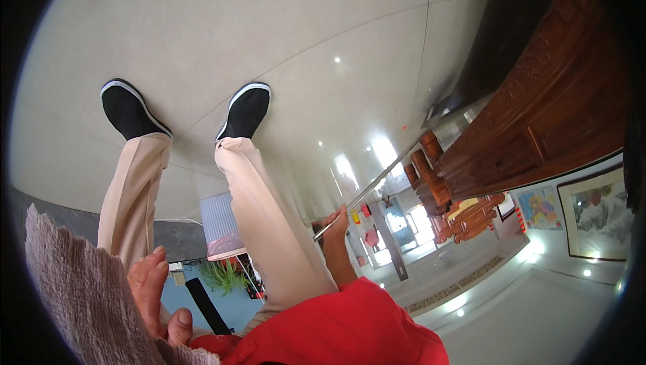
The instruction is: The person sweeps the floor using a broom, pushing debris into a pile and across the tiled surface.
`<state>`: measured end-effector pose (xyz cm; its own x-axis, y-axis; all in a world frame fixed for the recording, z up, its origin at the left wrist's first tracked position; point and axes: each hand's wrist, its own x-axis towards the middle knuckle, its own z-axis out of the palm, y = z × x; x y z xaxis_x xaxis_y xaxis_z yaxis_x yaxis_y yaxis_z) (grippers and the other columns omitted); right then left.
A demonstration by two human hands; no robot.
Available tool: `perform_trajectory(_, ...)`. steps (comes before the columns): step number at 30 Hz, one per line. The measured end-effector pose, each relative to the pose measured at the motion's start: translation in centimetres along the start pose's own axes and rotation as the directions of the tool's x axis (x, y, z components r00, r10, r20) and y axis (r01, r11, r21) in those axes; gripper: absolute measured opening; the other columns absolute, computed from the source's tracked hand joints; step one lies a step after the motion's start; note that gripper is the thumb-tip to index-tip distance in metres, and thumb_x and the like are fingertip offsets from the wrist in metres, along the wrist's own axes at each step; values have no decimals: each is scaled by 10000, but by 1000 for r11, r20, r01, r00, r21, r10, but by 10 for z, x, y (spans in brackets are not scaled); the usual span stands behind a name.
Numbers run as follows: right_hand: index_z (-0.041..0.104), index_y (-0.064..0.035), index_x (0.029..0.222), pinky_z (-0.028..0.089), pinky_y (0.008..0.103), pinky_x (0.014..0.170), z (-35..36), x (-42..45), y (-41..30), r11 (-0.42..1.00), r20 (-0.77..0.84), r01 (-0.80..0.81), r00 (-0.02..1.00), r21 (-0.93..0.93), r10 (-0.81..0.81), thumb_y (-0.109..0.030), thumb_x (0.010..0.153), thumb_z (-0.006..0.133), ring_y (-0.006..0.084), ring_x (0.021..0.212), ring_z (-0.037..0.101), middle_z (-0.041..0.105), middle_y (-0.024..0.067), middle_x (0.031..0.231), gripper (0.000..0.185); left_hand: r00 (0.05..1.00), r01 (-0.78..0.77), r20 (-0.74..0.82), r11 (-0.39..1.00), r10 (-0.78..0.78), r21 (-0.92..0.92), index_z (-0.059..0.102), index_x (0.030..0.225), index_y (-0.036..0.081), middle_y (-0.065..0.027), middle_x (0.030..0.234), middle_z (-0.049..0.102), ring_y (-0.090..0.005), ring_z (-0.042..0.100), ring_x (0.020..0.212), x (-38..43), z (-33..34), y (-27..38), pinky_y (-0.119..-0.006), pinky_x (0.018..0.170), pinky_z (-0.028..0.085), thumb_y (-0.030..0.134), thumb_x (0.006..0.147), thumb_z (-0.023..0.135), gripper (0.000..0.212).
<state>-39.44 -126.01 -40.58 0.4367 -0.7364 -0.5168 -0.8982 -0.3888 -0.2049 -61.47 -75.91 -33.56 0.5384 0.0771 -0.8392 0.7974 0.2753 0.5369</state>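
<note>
At the lower left, my left hand (150,289) is curled at the edge of a greyish-pink terry towel (81,279), which covers part of it. The towel appears to be held there, its free part rising along the left rim. My right hand (335,226), below a red sleeve (333,324), is closed around a thin metal pole (381,175). The pole slants away to the upper right, above the glossy tiled floor (303,17). Its far end meets a dark, blurred head (437,103) near the furniture; I cannot tell whether this is a mop or a broom.
Carved dark-wood furniture (545,107) stands along the right, with wooden stools (429,176) beyond it. My black shoes (250,107) are on the floor. Behind my legs are a ribbed light-blue panel (217,218), a white cable (179,220) and a green plant (224,275).
</note>
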Motion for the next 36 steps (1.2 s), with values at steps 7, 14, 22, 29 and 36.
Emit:
perform_trajectory(7,382,-118,625,346,209,366,47,122,-217,930,-65,286,958,233,-278,-304,823,467,108,380,365,367,-8,502,285,1000,-14,-26,1000,13,-6,355,1165,-10,-256,1122,414,-351,422,1047,15,8,5,-421,892,317,369,789,467,546)
perform_trajectory(14,417,-60,609,331,253,375,91,179,-328,992,130,127,984,-17,-124,-85,762,450,149,395,364,414,47,509,158,999,40,21,999,-41,8,356,1169,-1,-242,1130,412,-347,407,1058,25,14,7,-429,898,307,347,785,470,530)
perform_trajectory(22,482,20,671,375,310,391,80,178,-171,891,41,239,969,-387,-242,-101,739,519,178,424,460,460,75,516,143,997,-65,48,990,59,125,378,1146,-20,-229,1127,419,-350,415,1043,11,17,29,-428,887,317,271,786,475,474)
perform_trajectory(29,454,69,687,413,324,357,-45,70,-5,650,99,269,953,-710,-286,-156,720,472,220,421,522,499,138,554,229,1000,-17,-8,990,18,141,403,1102,-36,-219,1104,439,-374,428,992,11,37,33,-417,862,330,138,748,512,409)
perform_trajectory(36,394,-49,474,338,281,298,-96,-102,32,910,56,115,993,-398,-102,-220,752,497,170,283,393,374,58,350,343,982,-135,-123,986,146,98,427,1060,-28,-204,1045,473,-363,464,903,22,76,24,-403,794,370,65,663,561,430)
